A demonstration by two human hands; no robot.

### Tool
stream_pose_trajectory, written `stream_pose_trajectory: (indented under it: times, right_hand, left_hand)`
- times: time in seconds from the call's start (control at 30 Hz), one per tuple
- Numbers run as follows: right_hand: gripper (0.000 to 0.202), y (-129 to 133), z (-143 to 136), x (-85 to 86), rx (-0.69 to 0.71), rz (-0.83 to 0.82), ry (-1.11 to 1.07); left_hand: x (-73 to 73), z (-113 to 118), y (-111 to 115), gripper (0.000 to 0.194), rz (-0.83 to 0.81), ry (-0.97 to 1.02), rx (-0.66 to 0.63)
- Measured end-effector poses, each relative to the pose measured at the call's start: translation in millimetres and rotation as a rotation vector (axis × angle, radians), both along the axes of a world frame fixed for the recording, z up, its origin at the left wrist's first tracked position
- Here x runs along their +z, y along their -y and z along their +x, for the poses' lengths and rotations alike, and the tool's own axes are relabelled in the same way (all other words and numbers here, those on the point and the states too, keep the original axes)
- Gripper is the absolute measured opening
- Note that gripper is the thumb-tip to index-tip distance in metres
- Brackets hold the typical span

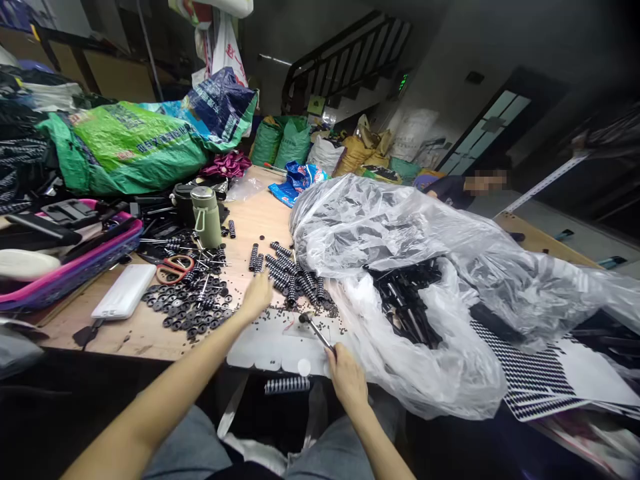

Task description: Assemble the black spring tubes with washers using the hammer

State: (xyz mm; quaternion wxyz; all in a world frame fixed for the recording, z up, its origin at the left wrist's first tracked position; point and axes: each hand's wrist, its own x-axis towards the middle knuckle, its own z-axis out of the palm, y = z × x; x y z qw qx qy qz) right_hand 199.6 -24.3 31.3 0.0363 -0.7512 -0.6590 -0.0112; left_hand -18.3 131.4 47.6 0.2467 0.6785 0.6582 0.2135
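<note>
My right hand (pixel 347 377) is closed around a thin metal rod (pixel 320 333) with a round black piece (pixel 305 318) at its far end, held over a pale sheet (pixel 270 343) at the table's front edge. My left hand (pixel 258 293) reaches over the table beside a heap of black-and-white striped cylinders (pixel 283 267). It is smeared, so its fingers and anything in them cannot be made out. Many small dark bits are scattered around the sheet. To the left lie black ring-shaped discs (pixel 195 323). Another striped cylinder (pixel 287 385) lies below the table edge, above my lap.
Orange-handled scissors (pixel 174 269), a white power bank (pixel 125 291), a green flask (pixel 206 217) and a pink-rimmed basket (pixel 95 263) stand on the left. A large clear plastic bag (pixel 380 227) of black parts bulks on the right. A person (pixel 457 190) is behind it.
</note>
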Motion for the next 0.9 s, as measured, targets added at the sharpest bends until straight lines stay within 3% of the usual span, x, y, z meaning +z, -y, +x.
stream_pose_trajectory:
  times: [0.07,0.17,0.23,0.33,0.4,0.47,0.53,0.6,0.73,0.8,0.9]
  right_hand:
    - [0.025,2.7,1.9,-14.0,0.009,0.042,0.044]
    - [0.021,10.0,-4.8,-26.5,0.025,0.119,0.041]
    - [0.019,10.5,-6.4,-23.8,0.063,0.162,-0.033]
    - [0.021,-7.9,12.6,2.4,0.117,0.250,-0.186]
    - [0.026,-34.9,44.0,29.7,0.016,0.311,-0.207]
    - [0.027,-69.6,83.9,54.1,-0.248,0.257,-0.131]
    - [0.027,-105.0,120.0,67.8,-0.371,0.234,-0.119]
    - [0.025,-134.2,142.7,70.1,-0.455,0.174,-0.136]
    - [0.016,-159.1,148.6,64.4,-0.500,0.093,-0.170]
    - [0.020,-155.2,142.4,67.2,-0.464,0.128,-0.162]
    - [0.031,-135.4,125.5,74.4,-0.336,0.220,-0.141]
  left_hand:
    - [7.1,-11.8,-52.8,0.049,0.005,-0.133,0.135]
    - [10.3,-23.7,-106.4,0.053,-0.030,-0.158,0.171]
    - [5.8,-25.9,-122.1,0.050,-0.063,-0.171,0.163]
    - [-7.3,-27.8,-127.0,0.043,-0.069,-0.197,0.110]
    - [-14.9,-31.3,-124.2,0.042,-0.043,-0.213,0.059]
    - [-18.5,-35.7,-117.9,0.044,-0.006,-0.233,0.030]
    - [-17.3,-38.3,-107.4,0.044,0.043,-0.165,0.050]
    - [-12.6,-37.2,-91.7,0.044,0.029,0.052,0.109]
    - [0.0,-26.5,-46.5,0.035,-0.168,0.657,0.201]
    - [6.0,-19.6,-20.3,0.026,-0.279,0.856,0.186]
    - [17.7,-5.9,17.5,0.030,-0.421,1.014,0.143]
